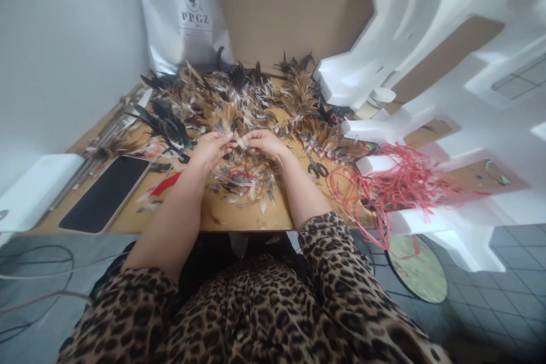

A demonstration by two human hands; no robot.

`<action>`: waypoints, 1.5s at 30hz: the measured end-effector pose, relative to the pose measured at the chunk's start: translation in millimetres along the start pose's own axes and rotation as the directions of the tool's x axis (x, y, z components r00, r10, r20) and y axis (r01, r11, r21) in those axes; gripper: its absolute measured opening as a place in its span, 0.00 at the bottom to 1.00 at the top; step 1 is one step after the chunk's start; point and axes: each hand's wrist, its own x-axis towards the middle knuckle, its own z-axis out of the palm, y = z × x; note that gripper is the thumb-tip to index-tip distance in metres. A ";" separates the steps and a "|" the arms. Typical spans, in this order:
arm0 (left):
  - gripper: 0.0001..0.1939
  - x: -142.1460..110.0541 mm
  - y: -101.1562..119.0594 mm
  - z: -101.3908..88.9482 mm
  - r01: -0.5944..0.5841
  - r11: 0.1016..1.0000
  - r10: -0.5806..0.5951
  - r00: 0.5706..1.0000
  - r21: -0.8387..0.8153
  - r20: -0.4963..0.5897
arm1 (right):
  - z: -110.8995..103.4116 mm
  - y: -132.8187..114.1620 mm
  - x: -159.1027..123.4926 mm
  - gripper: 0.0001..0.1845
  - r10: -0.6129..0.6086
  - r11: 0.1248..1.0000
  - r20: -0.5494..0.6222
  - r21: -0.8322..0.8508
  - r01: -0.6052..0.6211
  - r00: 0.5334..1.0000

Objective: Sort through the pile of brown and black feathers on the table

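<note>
Above the middle of the wooden table (273,217), my left hand (212,149) and my right hand (267,145) are close together. Both have thumb and forefinger pinched on a small bunch of brown and white feathers (228,118). The exact spot between the fingertips is too small to make out. Below them lies a scatter of loose feathers (232,175) with a red string (244,175) across it. A heap of brown feathers (200,88) spreads behind my hands, and dark feathers (164,122) lie left of them. Black-handled scissors (318,169) rest right of my right forearm.
A phone (106,193) and a white box (40,190) lie at the left. At the right, tangled pink strips (405,176) hang over white foam packing (401,125), near a lidded jar (377,102). A white bag (187,28) stands behind. A round stool (420,270) is below.
</note>
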 end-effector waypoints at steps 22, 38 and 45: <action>0.04 10.7 0.6 -3.9 -0.158 0.974 0.121 0.968 -0.162 -0.218 | 0.5 9.0 5.1 0.10 -0.170 0.894 -0.024 -0.424 0.144 0.985; 0.05 5.6 -4.8 1.6 -0.105 0.990 0.104 0.994 -0.099 -0.015 | 28.1 14.1 16.6 0.14 -0.426 0.905 -0.333 -0.161 0.394 0.842; 0.03 2.2 -1.9 3.0 -0.032 0.992 0.036 0.999 -0.124 0.029 | 26.9 7.4 9.7 0.15 -0.385 0.920 -0.280 -0.049 0.388 0.879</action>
